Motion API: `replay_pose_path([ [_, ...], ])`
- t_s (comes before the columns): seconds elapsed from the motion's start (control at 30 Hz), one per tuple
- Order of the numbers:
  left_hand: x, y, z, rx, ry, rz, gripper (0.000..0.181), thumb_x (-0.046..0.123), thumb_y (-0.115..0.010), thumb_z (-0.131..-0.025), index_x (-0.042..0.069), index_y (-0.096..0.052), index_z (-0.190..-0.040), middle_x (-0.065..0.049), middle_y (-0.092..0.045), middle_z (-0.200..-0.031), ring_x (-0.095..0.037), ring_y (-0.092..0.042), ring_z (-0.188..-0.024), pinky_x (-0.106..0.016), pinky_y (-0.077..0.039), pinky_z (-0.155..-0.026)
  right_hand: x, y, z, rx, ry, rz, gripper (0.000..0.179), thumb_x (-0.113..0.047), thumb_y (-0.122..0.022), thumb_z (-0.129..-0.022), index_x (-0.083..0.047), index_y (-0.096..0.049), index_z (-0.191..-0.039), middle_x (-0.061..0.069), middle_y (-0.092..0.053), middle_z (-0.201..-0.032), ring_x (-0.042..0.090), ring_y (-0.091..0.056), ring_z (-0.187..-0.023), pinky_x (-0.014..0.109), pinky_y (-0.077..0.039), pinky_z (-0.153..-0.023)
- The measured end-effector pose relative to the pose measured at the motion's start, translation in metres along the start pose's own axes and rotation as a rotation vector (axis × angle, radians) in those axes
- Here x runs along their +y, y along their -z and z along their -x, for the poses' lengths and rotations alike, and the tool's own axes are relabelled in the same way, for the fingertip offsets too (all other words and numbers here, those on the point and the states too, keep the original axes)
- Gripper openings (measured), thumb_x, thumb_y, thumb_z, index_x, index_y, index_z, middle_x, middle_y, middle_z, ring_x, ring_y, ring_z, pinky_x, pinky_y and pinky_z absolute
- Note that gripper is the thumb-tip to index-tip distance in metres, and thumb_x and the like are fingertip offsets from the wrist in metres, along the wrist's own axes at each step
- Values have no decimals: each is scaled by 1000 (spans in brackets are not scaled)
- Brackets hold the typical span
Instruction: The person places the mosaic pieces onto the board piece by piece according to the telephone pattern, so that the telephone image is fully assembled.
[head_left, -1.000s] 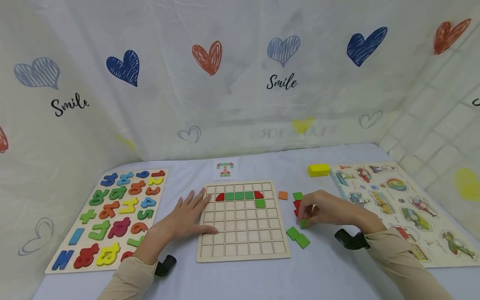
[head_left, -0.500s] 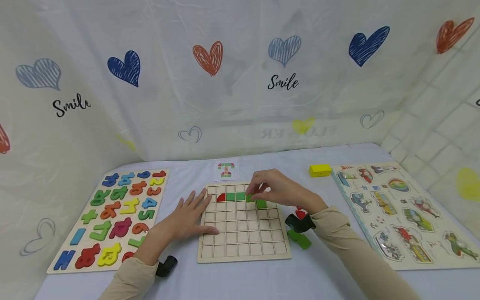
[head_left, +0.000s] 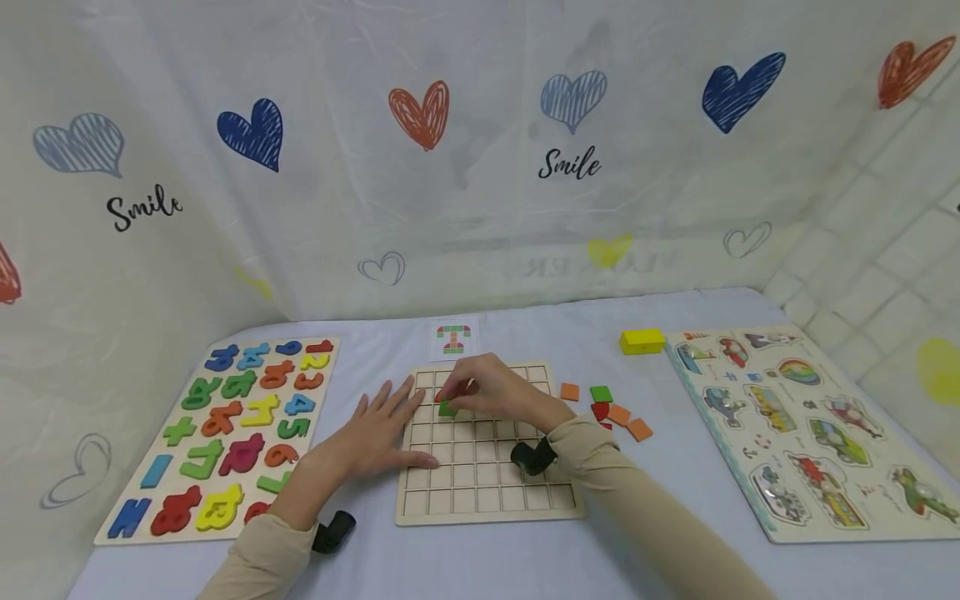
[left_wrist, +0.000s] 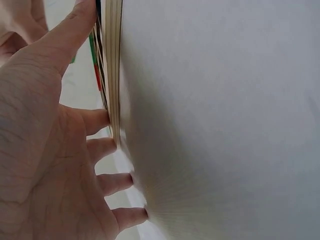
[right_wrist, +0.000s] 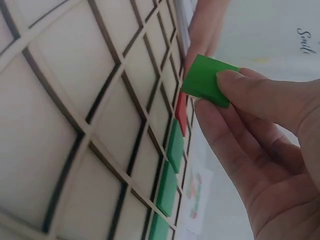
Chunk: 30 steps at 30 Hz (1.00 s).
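Note:
My left hand [head_left: 375, 433] lies with fingers spread over the left edge of a wooden grid board [head_left: 487, 500]. Its thumb reaches onto the grid. In the left wrist view, the same hand [left_wrist: 55, 145] has fingertips along the board's side [left_wrist: 114, 75] and beyond. Over the upper left of the grid, my right hand [head_left: 495, 387] pinches a green square tile [head_left: 447, 409] between thumb and fingers. The right wrist view shows this green tile [right_wrist: 202, 77] tilted close above a red rounded piece [right_wrist: 181, 114], which lies in line with green tiles [right_wrist: 166, 187]. My hand hides most of that row in the head view.
Right of the board lie orange tiles [head_left: 639, 429], a green tile [head_left: 601, 394] and red pieces [head_left: 600, 410]. A pattern card [head_left: 454, 337] is behind the board. A number puzzle [head_left: 168, 462] stands left, a picture puzzle [head_left: 750, 483] right, a yellow block [head_left: 642, 342] behind.
My right hand has picked up a green tile from the loose pieces on the right and carried it left across the board to the row's left end. My left hand stays put.

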<state>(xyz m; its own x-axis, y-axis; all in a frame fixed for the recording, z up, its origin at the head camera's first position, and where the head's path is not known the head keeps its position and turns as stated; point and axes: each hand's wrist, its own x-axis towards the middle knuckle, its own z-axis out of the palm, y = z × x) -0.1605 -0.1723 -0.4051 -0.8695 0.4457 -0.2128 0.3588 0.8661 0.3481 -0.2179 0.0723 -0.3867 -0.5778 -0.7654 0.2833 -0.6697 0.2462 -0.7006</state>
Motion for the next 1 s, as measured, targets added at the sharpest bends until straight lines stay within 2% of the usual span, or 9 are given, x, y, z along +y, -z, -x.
replay_pose_path([
  [0.23, -1, 0, 2, 8, -22, 2, 111, 73, -67, -88, 5, -26, -166, -19, -10, -174, -51, -6, -157, -75, -10, -119, 3, -10, -8, -1, -47, 47, 10, 6, -77, -91, 0, -79, -100, 9, -74, -98, 14, -72, -90, 18, -57, -81],
  [0.37, -1, -1, 0, 3, -7, -2, 112, 75, -66, -87, 8, -25, -166, -16, -9, -175, -49, -5, -158, -74, -8, -120, 3, -11, -10, -4, -58, 106, 10, 5, -77, -92, 0, -80, -100, 8, -75, -98, 16, -73, -91, 16, -56, -81],
  [0.6, 1, 0, 1, 0, 4, 8, 112, 75, -67, -87, 8, -25, -167, -15, -10, -175, -49, -5, -158, -74, -9, -120, 1, -11, -11, -35, -98, 117, 10, 2, -76, -93, 0, -81, -101, 8, -76, -98, 16, -73, -92, 17, -56, -81],
  [1.0, 2, 3, 1, -17, 2, 2, 111, 74, -66, -89, 8, -24, -167, -15, -7, -175, -49, -2, -158, -73, -8, -121, 0, -10, -15, -57, -99, 184, 10, 1, -76, -94, 0, -82, -102, 8, -76, -96, 15, -71, -90, 15, -54, -77],
])
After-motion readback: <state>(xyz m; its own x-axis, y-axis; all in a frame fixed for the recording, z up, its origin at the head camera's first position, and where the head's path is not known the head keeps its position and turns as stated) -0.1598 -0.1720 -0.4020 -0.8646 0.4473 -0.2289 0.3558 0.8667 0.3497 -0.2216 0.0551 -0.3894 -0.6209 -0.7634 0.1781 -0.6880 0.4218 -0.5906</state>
